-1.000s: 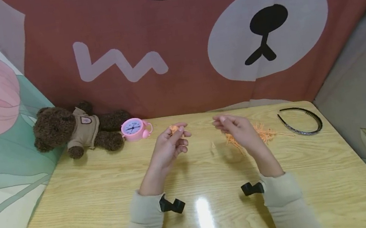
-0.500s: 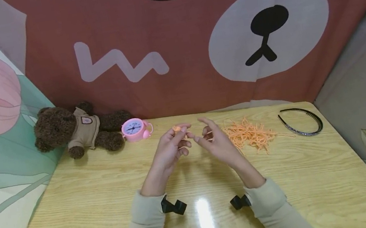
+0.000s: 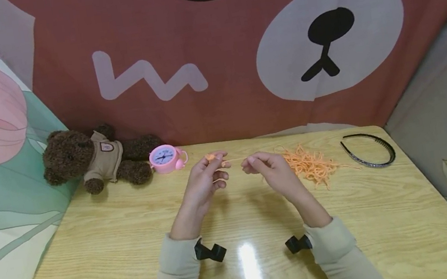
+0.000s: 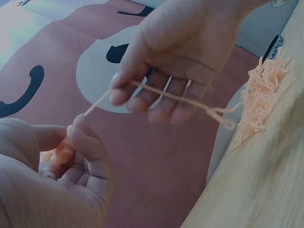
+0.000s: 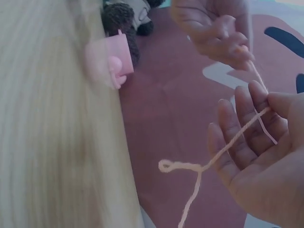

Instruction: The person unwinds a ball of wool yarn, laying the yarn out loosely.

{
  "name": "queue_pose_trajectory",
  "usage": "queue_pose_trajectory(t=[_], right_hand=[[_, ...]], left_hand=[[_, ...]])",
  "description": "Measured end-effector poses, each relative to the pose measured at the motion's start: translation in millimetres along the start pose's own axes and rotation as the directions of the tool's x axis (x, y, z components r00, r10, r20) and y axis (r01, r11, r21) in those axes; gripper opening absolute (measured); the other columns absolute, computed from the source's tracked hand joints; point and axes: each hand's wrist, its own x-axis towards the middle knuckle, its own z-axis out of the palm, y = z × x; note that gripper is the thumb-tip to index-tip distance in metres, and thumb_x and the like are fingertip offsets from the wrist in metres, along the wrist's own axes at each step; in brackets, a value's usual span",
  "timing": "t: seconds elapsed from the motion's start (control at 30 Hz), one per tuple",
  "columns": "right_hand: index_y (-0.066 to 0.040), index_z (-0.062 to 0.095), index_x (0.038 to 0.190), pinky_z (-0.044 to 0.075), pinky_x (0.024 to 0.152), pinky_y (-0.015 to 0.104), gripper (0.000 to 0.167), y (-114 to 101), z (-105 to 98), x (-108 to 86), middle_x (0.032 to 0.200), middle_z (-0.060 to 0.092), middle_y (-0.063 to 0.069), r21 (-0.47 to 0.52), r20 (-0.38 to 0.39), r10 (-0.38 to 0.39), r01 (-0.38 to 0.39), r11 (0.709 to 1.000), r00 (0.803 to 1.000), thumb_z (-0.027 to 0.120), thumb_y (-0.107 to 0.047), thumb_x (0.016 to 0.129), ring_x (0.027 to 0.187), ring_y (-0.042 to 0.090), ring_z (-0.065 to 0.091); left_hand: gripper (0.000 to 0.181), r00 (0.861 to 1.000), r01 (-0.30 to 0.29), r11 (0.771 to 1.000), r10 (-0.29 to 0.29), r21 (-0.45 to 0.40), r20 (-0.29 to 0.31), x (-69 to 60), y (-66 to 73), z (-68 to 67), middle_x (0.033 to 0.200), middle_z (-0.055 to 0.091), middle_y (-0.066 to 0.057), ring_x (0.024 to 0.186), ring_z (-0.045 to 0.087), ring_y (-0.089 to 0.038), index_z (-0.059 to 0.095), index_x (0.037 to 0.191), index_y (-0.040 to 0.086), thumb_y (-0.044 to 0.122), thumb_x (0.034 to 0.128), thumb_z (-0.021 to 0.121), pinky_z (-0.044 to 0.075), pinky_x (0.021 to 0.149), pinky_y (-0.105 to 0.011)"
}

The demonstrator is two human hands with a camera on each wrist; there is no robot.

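Between thumb and fingers my left hand (image 3: 203, 181) pinches a small orange bundle of yarn (image 4: 62, 154). A thin yarn strand (image 3: 234, 159) runs taut from it to my right hand (image 3: 274, 173), whose thumb and index finger pinch it. Past that pinch, the loose yarn end (image 5: 232, 140) crosses the right fingers and hangs down with a small loop, as the right wrist view shows. Right behind the right hand, a tangled pile of orange yarn (image 3: 311, 165) lies on the table. The fingers cover part of the bundle, so its form cannot be made out.
A pink alarm clock (image 3: 164, 159) stands at the table's back edge, left of my hands. Beside it lies a brown teddy bear (image 3: 105, 159) in a beige shirt. A black headband (image 3: 372, 164) is at the far right of the wooden table (image 3: 107, 258).
The right hand came left from beside the yarn pile to the left hand, then drew back slightly right with the strand pinched. My left hand has stayed nearly in place.
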Motion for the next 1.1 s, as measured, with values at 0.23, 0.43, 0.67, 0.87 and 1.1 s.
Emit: queue_pose_trajectory(t=[0.23, 0.43, 0.67, 0.87, 1.1], right_hand=[[0.005, 0.07, 0.112, 0.061, 0.087, 0.029, 0.039, 0.4, -16.5, 1.0, 0.099, 0.073, 0.016, 0.055, -0.098, -0.01, 0.016, 0.998, 0.995, 0.053, -0.03, 0.107, 0.09, 0.01, 0.071], [0.004, 0.069, 0.113, 0.06, 0.086, 0.028, 0.042, 1.7, -31.9, 0.3, 0.089, 0.071, -0.005, 0.098, -0.151, 0.006, 0.009, 0.995, 0.989, 0.052, -0.034, 0.107, 0.088, 0.009, 0.071], [0.003, 0.069, 0.114, 0.06, 0.082, 0.023, 0.043, 1.9, -52.5, -1.0, 0.087, 0.072, -0.008, 0.165, -0.235, 0.016, 0.024, 0.986, 0.972, 0.054, -0.037, 0.105, 0.084, 0.008, 0.07], [-0.006, 0.072, 0.107, 0.06, 0.08, 0.024, 0.032, 3.5, -70.2, -3.0, 0.086, 0.071, -0.004, 0.245, -0.303, 0.011, 0.067, 0.967, 0.953, 0.055, -0.033, 0.105, 0.08, 0.011, 0.069], [-0.003, 0.071, 0.107, 0.06, 0.08, 0.024, 0.037, 2.9, -91.1, -10.1, 0.088, 0.068, -0.001, 0.329, -0.374, 0.049, 0.083, 0.941, 0.926, 0.057, -0.038, 0.103, 0.082, 0.013, 0.068]], left_hand=[[0.025, 1.0, -0.005, 0.999, 0.005, -0.04, -0.007, 0.1, 0.4, -0.6, 0.083, 0.058, 0.006, 0.064, 0.052, -0.008, 0.062, 0.124, 0.009, 0.024, 0.106, 0.055, 0.044, 0.055, -0.021], [0.022, 0.999, -0.023, 0.997, 0.02, -0.068, -0.042, -0.8, 3.2, -5.3, 0.082, 0.057, 0.006, 0.063, 0.051, -0.007, 0.061, 0.123, 0.01, 0.023, 0.1053, 0.056, 0.042, 0.055, -0.02], [0.005, 0.998, -0.036, 0.995, 0.03, -0.097, -0.064, -0.9, 6.2, -8.8, 0.078, 0.055, 0.007, 0.061, 0.049, -0.006, 0.061, 0.097, 0.016, 0.019, 0.1012, 0.062, 0.042, 0.055, -0.02], [0.017, 0.994, -0.04, 0.99, 0.026, -0.132, -0.105, 2.0, 5.8, -12.4, 0.074, 0.053, 0.008, 0.06, 0.049, -0.006, 0.06, 0.094, 0.014, 0.026, 0.1053, 0.056, 0.042, 0.054, -0.02], [0.02, 0.988, -0.056, 0.982, 0.029, -0.182, -0.149, 2.5, 8.2, -20.8, 0.075, 0.05, 0.007, 0.062, 0.046, -0.007, 0.058, 0.1, 0.014, 0.029, 0.1086, 0.047, 0.039, 0.056, -0.02]])
